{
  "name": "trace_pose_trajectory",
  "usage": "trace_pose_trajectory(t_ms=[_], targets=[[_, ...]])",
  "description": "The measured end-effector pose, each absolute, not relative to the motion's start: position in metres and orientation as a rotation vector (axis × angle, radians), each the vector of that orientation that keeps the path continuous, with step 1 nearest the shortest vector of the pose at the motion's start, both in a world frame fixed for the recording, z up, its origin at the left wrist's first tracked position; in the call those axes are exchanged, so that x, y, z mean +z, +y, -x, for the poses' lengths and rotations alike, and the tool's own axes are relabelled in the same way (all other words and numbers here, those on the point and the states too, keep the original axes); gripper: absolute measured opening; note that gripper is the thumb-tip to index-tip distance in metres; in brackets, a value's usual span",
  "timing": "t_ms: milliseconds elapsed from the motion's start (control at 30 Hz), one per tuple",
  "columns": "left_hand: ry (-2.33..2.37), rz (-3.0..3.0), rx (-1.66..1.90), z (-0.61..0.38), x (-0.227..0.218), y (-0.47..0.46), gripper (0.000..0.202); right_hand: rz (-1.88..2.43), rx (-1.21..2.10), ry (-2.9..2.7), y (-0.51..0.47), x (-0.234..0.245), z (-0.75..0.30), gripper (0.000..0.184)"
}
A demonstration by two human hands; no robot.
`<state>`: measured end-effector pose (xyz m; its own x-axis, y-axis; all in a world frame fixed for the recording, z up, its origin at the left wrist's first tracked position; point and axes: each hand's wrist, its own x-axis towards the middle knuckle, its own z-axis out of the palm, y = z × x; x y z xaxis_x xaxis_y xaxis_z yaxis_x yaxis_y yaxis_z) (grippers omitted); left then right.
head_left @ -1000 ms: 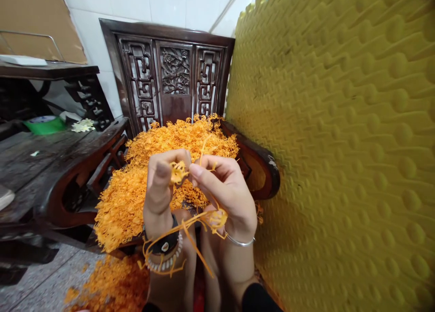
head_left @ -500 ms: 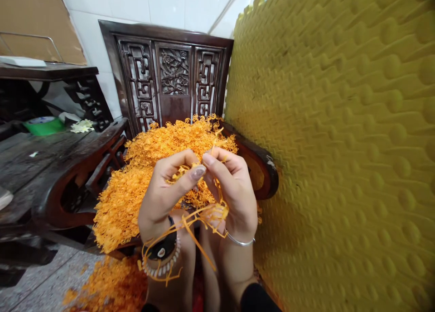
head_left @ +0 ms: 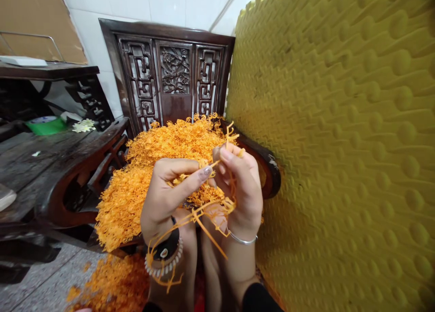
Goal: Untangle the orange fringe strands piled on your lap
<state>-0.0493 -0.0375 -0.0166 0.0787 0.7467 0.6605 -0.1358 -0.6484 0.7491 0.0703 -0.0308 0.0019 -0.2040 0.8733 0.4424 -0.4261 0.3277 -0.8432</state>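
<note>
Pinching an orange plastic piece (head_left: 176,180), the left hand (head_left: 165,196) sits just beside the right hand (head_left: 243,183), which grips a thin orange strand (head_left: 215,164) spanning the gap (a looser tangle (head_left: 195,215) hangs below). This piece seems unfinished; how many are done cannot be told. Beyond the hands, an orange pile (head_left: 125,194) runs from the wooden chair's backrest (head_left: 175,108) to its front left corner.
</note>
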Motion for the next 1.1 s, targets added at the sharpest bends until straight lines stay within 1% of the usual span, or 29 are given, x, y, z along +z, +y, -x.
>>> trace_pose_trajectory(t_ms=[133, 267, 400, 500, 633, 933, 1100], targets=[[0.476, -1.532, 1.656, 0.041, -0.019, -0.034, 0.022, 0.256, 1.349, -1.244, -0.026, 0.001, -0.068, 0.033], [0.418, -1.418, 1.702, 0.027, -0.02, -0.026, 0.022, 0.06, 1.283, -1.16, -0.018, 0.002, -0.063, 0.035], [0.21, -1.455, 1.76, 0.015, -0.021, -0.02, 0.025, -0.076, 1.261, -1.045, -0.015, 0.002, -0.061, 0.039], [0.059, -1.42, 1.766, 0.009, -0.021, -0.019, 0.025, -0.177, 1.306, -0.983, -0.017, 0.002, -0.061, 0.041], [-0.027, -1.319, 1.723, 0.005, -0.022, -0.021, 0.025, -0.306, 1.389, -0.946, -0.018, 0.002, -0.062, 0.039], [-0.014, -1.055, 1.639, 0.001, -0.023, -0.017, 0.033, -0.262, 1.478, -0.846, -0.014, -0.001, -0.064, 0.037], [0.0, -0.915, 1.659, -0.005, -0.022, -0.014, 0.035, -0.202, 1.498, -0.826, -0.013, -0.002, -0.066, 0.035]])
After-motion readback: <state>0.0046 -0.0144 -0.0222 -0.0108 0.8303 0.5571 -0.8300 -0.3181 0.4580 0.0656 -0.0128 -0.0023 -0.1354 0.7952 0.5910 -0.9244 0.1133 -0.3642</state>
